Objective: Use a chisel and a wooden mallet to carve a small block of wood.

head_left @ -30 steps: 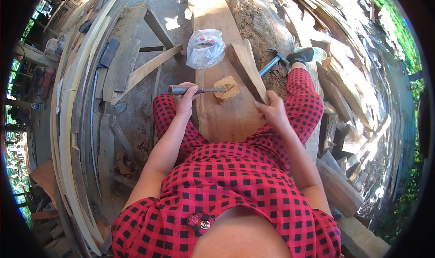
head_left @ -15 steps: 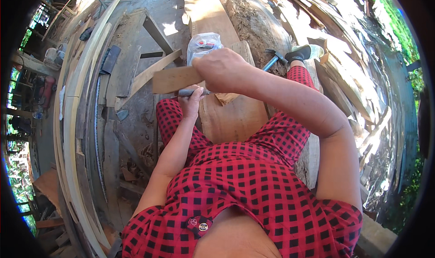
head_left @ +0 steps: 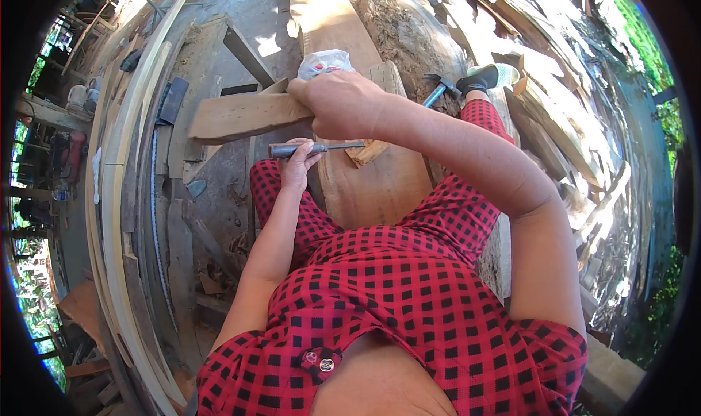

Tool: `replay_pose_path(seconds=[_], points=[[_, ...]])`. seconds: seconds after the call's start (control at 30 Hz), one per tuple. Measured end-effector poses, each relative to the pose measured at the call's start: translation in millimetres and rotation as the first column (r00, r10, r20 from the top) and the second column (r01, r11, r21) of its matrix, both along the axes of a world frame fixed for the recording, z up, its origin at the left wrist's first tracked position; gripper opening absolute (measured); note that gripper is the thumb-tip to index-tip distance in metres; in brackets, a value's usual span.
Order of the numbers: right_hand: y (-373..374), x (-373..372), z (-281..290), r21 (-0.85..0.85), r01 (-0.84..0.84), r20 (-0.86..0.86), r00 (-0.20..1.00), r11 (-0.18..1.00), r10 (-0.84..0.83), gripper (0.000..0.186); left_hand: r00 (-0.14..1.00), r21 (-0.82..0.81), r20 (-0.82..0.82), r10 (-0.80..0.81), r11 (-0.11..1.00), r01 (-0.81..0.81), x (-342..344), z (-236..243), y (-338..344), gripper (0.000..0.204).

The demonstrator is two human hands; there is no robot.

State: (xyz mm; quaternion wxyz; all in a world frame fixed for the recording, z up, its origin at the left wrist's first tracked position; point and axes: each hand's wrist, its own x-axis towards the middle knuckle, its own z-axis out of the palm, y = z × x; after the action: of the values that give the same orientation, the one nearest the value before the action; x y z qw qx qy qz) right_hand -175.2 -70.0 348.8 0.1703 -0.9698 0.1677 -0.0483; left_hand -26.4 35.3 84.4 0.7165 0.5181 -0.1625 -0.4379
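My left hand is closed round the handle of a chisel, its metal blade lying level and pointing right. The blade's tip meets a small wooden block on the broad plank between my legs. Above the chisel, my right hand grips the narrow end of a thick wooden mallet, whose wide end reaches out to the left, apart from the chisel handle. A clear plastic bag with small things in it rests on the plank, partly behind my right hand.
A hammer with a blue handle lies right of the plank, near my foot. Long wooden strips run along the left side. Scrap boards are heaped at the right. A wooden frame piece stands at the far left.
My right hand has swung the wooden mallet leftward, uncovering the chisel blade and the small block. My left hand with the chisel has shifted slightly left.
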Motion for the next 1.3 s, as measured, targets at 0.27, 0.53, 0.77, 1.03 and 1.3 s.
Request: replay_pose_path(seconds=[0.27,0.53,0.77,1.03,1.3], points=[[-25.2,12.7,-21.1,-0.079,-0.105,-0.276,0.958,0.991,0.079,0.031,0.999,0.062,0.009,-0.031,0.998,0.031,-0.2,8.1,-13.2,0.016],[-18.5,-5.1,-27.3,0.016,-0.043,0.006,0.999,0.999,0.043,0.029,0.994,0.078,0.087,-0.06,0.996,0.054,-0.7,14.9,-20.2,0.017],[-15.9,-8.2,-3.2,0.001,0.03,-0.009,1.0,1.0,-0.03,0.025,0.994,0.059,0.091,-0.053,0.997,0.047,2.6,18.8,-21.6,0.018],[-36.2,-32.1,-61.4,0.112,0.172,-0.1,0.982,0.979,-0.161,0.027,0.977,0.122,0.106,-0.184,0.978,0.171,16.4,10.3,-28.5,0.025],[-31.8,-103.7,-141.5,0.766,0.393,-0.022,0.807,0.509,-0.591,0.027,0.805,0.096,0.355,-0.475,0.875,0.474,10.3,60.8,-49.4,0.028]])
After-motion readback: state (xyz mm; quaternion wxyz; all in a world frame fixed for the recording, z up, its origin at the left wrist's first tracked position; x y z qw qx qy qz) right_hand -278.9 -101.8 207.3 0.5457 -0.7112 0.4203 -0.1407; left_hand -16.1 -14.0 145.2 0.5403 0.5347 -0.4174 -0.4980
